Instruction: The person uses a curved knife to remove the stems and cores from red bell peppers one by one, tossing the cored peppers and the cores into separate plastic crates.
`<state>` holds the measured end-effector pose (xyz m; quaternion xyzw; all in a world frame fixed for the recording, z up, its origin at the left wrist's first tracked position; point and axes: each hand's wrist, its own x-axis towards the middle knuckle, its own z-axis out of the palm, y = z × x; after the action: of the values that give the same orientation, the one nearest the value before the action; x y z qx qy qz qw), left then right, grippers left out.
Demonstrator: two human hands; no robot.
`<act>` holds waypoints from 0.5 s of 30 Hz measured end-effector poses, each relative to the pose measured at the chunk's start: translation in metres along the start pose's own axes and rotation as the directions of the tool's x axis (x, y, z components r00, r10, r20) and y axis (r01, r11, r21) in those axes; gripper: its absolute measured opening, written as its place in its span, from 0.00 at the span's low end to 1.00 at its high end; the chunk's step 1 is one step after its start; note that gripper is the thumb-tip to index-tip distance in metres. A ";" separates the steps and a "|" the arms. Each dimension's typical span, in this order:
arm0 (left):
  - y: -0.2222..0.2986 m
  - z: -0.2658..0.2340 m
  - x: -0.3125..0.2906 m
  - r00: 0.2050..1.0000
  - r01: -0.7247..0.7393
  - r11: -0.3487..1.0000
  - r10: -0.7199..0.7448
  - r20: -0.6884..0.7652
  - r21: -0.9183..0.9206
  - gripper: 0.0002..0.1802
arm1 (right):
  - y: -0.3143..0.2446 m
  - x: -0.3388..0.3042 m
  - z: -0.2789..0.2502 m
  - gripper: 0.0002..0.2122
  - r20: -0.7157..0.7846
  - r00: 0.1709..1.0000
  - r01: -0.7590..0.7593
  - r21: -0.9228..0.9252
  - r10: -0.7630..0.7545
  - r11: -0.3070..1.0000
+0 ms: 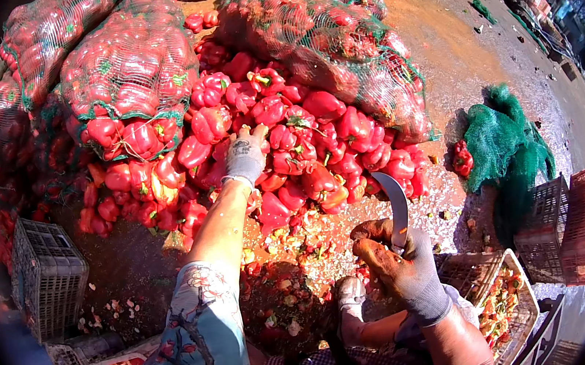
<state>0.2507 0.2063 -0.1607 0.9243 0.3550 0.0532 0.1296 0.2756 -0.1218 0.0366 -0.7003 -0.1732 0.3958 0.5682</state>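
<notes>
There, your left hand [245, 155] — in a grey glove, arm stretched forward — lay on the heap of red peppers [288, 146] on the ground, fingers curled over one of them, though whether it truly gripped it you couldn't tell. Your right hand [403, 264] (gloved too, and stained) was clenched on a curved knife [399, 205], blade up, near your knee. Netted sacks [129, 64] of peppers stood behind the heap; a grey crate [46, 277] sat at your left.

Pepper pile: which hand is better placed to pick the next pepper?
Left. The left hand is stretched out onto the red pepper pile, touching peppers. The right hand stays near the body, occupied gripping a curved knife, away from the pile.
</notes>
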 end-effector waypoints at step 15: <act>0.008 -0.130 -0.182 0.983 -0.180 0.491 0.062 -0.171 -0.853 0.30 | 0.032 -0.009 0.044 0.10 0.190 0.946 0.315 -0.339 -0.263 0.887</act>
<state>0.0958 0.1049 -0.0347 0.7531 0.2220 0.2866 0.5489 0.2305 -0.1084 0.0080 -0.7304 -0.3852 0.3154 0.4675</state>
